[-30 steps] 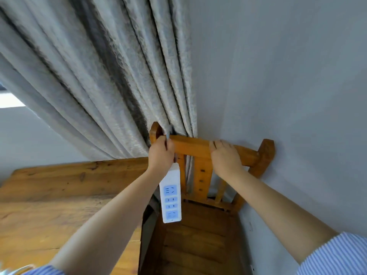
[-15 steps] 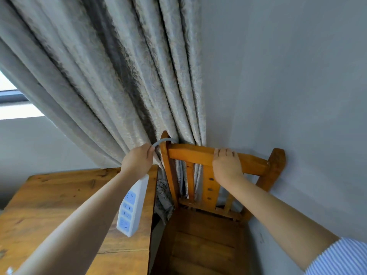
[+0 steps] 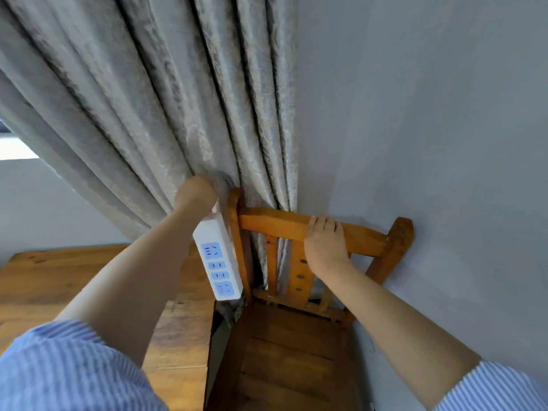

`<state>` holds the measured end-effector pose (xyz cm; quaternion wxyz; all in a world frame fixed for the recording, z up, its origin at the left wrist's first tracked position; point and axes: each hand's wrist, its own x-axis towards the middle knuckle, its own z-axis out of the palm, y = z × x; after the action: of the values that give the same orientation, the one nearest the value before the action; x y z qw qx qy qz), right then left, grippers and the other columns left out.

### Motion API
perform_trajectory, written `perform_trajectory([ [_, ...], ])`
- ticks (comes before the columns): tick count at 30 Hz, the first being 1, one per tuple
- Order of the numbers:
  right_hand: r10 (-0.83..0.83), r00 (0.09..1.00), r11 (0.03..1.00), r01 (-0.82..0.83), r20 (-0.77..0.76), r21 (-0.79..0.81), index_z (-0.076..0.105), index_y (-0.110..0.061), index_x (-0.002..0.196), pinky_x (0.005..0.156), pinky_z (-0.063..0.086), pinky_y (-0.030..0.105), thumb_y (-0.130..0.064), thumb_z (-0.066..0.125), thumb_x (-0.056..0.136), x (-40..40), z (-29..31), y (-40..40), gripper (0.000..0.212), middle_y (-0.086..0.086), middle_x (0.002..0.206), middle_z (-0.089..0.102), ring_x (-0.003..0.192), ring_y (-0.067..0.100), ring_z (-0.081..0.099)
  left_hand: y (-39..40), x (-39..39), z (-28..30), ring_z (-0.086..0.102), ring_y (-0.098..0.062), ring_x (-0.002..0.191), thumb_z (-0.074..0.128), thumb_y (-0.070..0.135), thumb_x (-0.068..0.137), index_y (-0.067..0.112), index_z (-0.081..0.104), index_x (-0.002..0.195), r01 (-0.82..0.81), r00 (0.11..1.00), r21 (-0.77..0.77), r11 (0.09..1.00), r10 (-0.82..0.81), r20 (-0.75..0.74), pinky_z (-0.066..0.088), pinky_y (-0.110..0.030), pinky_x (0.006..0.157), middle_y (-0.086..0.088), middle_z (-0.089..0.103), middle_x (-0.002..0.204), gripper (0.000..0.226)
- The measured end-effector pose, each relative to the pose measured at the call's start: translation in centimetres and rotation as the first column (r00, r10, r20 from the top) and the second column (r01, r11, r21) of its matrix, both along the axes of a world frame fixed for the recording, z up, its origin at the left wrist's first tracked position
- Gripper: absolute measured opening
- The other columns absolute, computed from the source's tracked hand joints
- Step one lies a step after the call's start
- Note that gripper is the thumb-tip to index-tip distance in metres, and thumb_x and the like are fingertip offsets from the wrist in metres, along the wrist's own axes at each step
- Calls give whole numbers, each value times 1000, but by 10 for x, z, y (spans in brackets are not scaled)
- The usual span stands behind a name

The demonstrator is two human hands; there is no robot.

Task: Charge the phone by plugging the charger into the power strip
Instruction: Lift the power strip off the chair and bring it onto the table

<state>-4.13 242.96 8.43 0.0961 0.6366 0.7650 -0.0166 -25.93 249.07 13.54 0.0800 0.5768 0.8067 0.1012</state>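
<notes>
A white power strip (image 3: pixel 218 259) with blue socket faces hangs down beside the left post of a wooden chair (image 3: pixel 299 286). My left hand (image 3: pixel 197 195) grips the strip's upper end, up against the grey curtain (image 3: pixel 166 108). My right hand (image 3: pixel 324 243) is closed over the chair's top rail. No phone or charger is in view, and the strip's cable is hidden behind my left hand.
A wooden table (image 3: pixel 41 289) stands to the left of the chair, with a narrow gap between them. A grey wall (image 3: pixel 430 129) runs along the right, close behind the chair's right post. A bright window strip (image 3: pixel 14 149) shows at the far left.
My left hand has carried the power strip from over the table back right, close beside the chair's left post. My right hand has stayed on the top rail.
</notes>
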Motion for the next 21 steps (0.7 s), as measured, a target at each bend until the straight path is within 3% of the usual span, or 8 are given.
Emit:
perform_trajectory([
  [2, -10, 1000, 1000, 10, 3, -3, -2, 10, 137, 114, 18, 49, -3, 31, 92, 1, -2, -1, 57, 32, 146, 19, 134, 43, 21, -11, -2, -6, 55, -41, 103, 32, 10, 97, -8, 55, 106, 43, 998, 20, 999, -44, 51, 44, -42, 76, -29, 59, 112, 31],
  [5, -46, 999, 999, 47, 13, -13, -2, 6, 139, 115, 15, 47, -6, 36, 91, 1, -4, -3, 62, 28, 149, 16, 137, 40, 17, -39, -7, -14, 56, -38, 93, 28, 22, 99, -3, 55, 104, 100, 992, 14, 995, -101, 82, 37, -35, 69, -26, 61, 108, 37],
  [9, -141, 990, 989, 143, -28, 47, 8, -1, 141, 115, 8, 52, -15, 48, 88, -4, -2, -7, 68, 20, 150, 20, 140, 35, 13, -84, -33, -12, 51, -29, 76, 31, 21, 98, 0, 55, 98, 145, 987, 7, 989, -145, 71, 35, -32, 63, -22, 62, 94, 32],
  [12, 42, 973, 986, -4, -229, 165, 30, -6, 136, 115, 9, 52, -13, 45, 88, -30, -6, -19, 50, 18, 147, 30, 139, 33, 18, -126, -61, -8, 47, -27, 69, 35, 19, 97, -2, 54, 91, 156, 982, 15, 988, -157, 103, 33, -32, 62, -16, 53, 76, 29],
  [15, 297, 807, 954, -270, -510, 127, 35, -6, 134, 110, 20, 35, -11, 40, 92, -82, -8, -44, 42, 16, 143, 37, 134, 30, 28, -173, -87, -2, 43, -26, 66, 40, 20, 96, 8, 47, 72, 159, 982, 9, 987, -159, 104, 30, -30, 61, -9, 46, 66, 28],
  [18, 334, 643, 905, -423, -690, 43, 30, -7, 137, 113, 22, 35, -6, 39, 92, -132, -3, -74, 46, 13, 147, 33, 137, 26, 26, -219, -109, 3, 40, -25, 65, 42, 20, 95, 16, 34, 61, 198, 979, -64, 978, -193, 71, 30, -33, 59, -3, 42, 59, 36],
  [21, 325, 593, 868, -496, -737, -16, 29, -8, 138, 113, 22, 34, -2, 42, 88, -172, 0, -105, 52, 11, 148, 32, 137, 24, 26, -264, -132, 8, 40, -24, 66, 44, 17, 95, 12, 39, 71, 210, 973, -74, 975, -202, 107, 32, -33, 59, -11, 46, 68, 25],
])
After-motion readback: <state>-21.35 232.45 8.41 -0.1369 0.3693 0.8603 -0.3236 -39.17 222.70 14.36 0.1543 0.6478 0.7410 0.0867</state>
